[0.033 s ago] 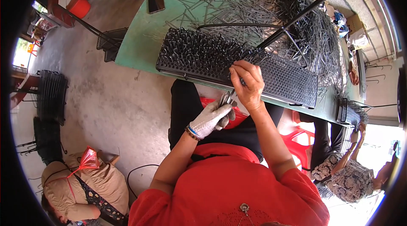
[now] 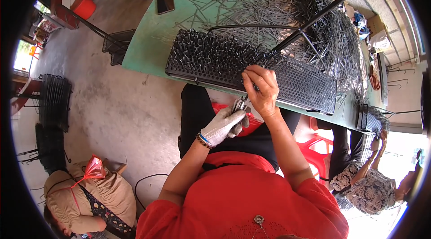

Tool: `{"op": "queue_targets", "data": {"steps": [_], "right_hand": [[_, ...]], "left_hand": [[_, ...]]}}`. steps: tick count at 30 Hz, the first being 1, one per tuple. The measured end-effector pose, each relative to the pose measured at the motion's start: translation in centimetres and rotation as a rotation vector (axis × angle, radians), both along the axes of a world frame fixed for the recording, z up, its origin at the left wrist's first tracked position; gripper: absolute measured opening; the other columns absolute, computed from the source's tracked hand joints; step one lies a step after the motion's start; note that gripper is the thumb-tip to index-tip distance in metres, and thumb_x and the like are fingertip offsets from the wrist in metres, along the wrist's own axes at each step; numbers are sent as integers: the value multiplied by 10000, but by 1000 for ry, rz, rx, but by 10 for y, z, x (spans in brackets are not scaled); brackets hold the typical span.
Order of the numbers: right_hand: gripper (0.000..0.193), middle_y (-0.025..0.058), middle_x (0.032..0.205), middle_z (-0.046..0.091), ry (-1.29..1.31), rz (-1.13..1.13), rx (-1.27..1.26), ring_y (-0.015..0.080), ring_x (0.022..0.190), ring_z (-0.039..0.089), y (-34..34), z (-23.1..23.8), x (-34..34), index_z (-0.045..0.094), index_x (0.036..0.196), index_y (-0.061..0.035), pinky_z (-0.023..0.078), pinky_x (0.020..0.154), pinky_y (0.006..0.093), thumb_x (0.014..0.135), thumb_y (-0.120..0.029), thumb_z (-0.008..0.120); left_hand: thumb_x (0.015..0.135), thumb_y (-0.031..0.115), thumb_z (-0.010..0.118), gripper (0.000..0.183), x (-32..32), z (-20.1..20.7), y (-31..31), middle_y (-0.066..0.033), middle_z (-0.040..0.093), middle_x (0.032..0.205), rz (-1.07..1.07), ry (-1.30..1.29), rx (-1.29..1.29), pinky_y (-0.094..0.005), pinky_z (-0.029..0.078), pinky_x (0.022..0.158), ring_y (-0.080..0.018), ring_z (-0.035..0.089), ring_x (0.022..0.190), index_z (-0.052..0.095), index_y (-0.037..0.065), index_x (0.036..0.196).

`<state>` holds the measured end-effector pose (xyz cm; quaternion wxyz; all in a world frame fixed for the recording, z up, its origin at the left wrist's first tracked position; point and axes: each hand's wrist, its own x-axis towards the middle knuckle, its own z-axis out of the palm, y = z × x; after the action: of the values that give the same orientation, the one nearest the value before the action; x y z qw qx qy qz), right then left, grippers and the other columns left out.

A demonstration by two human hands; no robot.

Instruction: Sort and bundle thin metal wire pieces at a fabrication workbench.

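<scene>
My left hand [image 2: 223, 125], in a pale knitted glove, is closed around a bundle of thin dark metal strips [image 2: 239, 104]; their ends stick up past the fingers. Just above it, my bare right hand [image 2: 261, 87] is pinched at the front edge of a long black perforated rack [image 2: 310, 87]. Whatever lies between its fingertips is too small to make out. Upright black prongs [image 2: 208, 55] crowd the rack's left part, while bare holes show over its right part. The right fingertips are where the two parts meet.
Loose dark strips [image 2: 251, 10] are heaped across the green table [image 2: 148, 46], with a phone [image 2: 165, 1] at its left. A black pole [image 2: 332, 8] slants up from the rack. One co-worker [image 2: 90, 194] bends at lower left; another [image 2: 368, 185] works at right beside a red stool [image 2: 316, 151].
My right hand has shifted very slightly left and down, still pinched at the rack. My left hand and the bundle look the same.
</scene>
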<state>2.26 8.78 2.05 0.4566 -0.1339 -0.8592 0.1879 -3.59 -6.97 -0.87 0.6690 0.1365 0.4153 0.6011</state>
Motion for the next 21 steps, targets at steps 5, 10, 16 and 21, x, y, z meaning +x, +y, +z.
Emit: {"op": "queue_targets", "data": {"steps": [5,10,16,21], "right_hand": [[204,58,983,654,-125,5,113,216,811,608,0,-9,3,701,886,-55,443,706,329,695,-33,769],[222,61,991,651,-157,1,72,227,828,604,-4,7,9,700,879,-60,443,720,342,677,-71,791],[160,91,962,661,-346,248,-244,251,875,600,-5,30,28,720,880,-15,461,789,349,756,-107,761],[130,98,886,669,-417,294,-438,250,875,598,-3,23,36,712,862,-7,459,800,355,786,-109,741]], "left_hand": [[971,213,525,165,-2,1,-1,-9,615,781,-8,-2,-39,-142,318,394,-11,491,524,517,84,1073],[970,208,524,158,-3,5,-1,-9,613,789,-16,5,-38,-144,320,401,-11,485,527,515,79,1060],[980,230,510,173,-3,16,0,5,604,773,-49,143,-44,-161,349,413,-18,488,527,556,78,1049],[973,210,518,127,-2,19,5,11,598,790,-116,178,-15,-143,316,426,-9,478,548,515,95,1028]]}}
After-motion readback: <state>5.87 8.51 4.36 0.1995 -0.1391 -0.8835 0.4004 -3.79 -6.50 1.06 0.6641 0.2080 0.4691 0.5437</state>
